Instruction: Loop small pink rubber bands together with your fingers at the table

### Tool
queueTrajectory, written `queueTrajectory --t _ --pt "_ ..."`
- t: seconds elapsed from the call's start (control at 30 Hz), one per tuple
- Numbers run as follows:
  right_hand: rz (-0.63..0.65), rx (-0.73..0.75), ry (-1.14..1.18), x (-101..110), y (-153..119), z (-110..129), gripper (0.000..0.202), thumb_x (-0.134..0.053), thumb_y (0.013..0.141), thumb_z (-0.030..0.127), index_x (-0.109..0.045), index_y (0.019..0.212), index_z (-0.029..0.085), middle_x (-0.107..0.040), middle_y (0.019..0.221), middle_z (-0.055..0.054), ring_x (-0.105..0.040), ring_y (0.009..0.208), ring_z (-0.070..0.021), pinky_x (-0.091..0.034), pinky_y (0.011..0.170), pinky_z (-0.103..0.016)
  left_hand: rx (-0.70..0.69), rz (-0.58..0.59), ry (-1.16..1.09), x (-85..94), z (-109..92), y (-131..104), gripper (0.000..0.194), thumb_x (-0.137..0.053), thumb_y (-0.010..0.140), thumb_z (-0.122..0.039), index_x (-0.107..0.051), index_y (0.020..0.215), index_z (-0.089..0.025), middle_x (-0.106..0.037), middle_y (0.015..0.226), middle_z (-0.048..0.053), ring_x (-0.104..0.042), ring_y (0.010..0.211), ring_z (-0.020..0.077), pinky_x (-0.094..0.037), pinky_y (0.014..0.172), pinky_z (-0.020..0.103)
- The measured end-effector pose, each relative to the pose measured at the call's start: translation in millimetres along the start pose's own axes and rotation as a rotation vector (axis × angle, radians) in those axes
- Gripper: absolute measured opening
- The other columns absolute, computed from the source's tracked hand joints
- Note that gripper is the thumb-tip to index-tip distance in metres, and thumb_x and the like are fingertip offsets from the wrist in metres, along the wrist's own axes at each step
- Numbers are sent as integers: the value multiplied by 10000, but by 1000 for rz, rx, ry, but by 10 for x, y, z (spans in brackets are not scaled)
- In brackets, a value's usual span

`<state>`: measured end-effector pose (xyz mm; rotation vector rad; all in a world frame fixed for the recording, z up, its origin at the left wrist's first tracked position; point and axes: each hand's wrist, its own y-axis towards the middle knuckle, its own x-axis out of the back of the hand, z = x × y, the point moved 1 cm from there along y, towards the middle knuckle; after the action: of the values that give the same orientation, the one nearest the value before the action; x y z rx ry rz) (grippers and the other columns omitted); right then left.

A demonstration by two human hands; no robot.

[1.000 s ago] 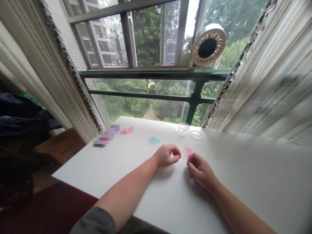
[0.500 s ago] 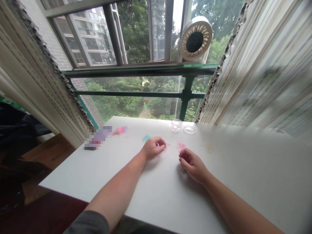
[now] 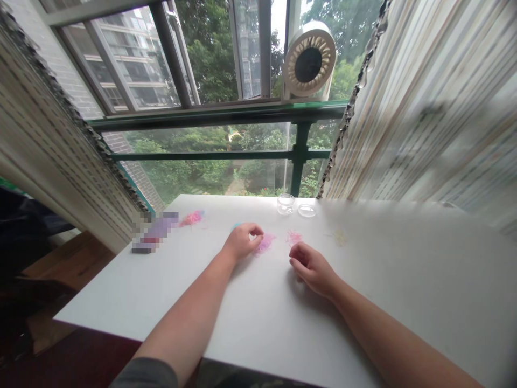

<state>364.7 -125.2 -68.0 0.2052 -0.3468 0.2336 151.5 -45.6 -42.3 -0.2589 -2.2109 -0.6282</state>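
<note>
Through my feed, the left hand [image 3: 260,238] was curled, thumb and forefinger nearly meeting, at the purple pile [image 3: 265,244]; I couldn't make out whether it held a strand. The right hand [image 3: 291,256] was half curled, its grip hidden from me, just short of the pink pile [image 3: 293,236]. Only a narrow gap parted those two piles, so a sideways sweep of either hand could have mixed them. Behind the left hand, partly covered by it, lay the blue pile [image 3: 236,226], which a knuckle could have scattered unseen. Beyond and right of the right hand was the yellow pile [image 3: 340,237], faint against the white bench [image 3: 250,323] and easily brushed. The jar [image 3: 285,205] stood beyond both hands, where a long, careless reach could have tipped it. Any draught could have shifted strands that fine.
</note>
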Motion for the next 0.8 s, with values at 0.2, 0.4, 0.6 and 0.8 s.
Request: queueTrajectory --t 0.2,0.4,0.6,0.8 --pt "3 13 -17 8 -2 29 54 -485 824 240 -454 790 211 -430 596 61 -420 510 -93 -343 514 -238 63 -11 105 42 82 14 164 -550 720 -211 -701 781 -190 -664 809 28 -582 778 147 -462 750 256" --pt "-1 17 -28 7 1 33 66 -499 811 262 -466 786 211 -445 596 52 -415 520 -100 -339 516 -237 70 30 71 71 64 12 198 -558 734 -241 -732 824 -208 -668 865 38 -596 814 155 -477 770 256" --pt "-4 22 -59 19 -5 57 50 -499 803 244 -472 778 210 -446 613 48 -418 547 -104 -342 539 -241 98 13 41 173 180 12 225 -534 766 -246 -729 873 -210 -671 914 36 -609 810 144 -476 763 245" --pt "2 24 -61 25 -6 56 49 -496 805 242 -472 781 208 -437 599 54 -412 544 -105 -336 545 -245 183 -105 90 434 449 19 240 -557 759 -290 -713 912 -191 -685 939 42 -615 875 169 -486 806 265"
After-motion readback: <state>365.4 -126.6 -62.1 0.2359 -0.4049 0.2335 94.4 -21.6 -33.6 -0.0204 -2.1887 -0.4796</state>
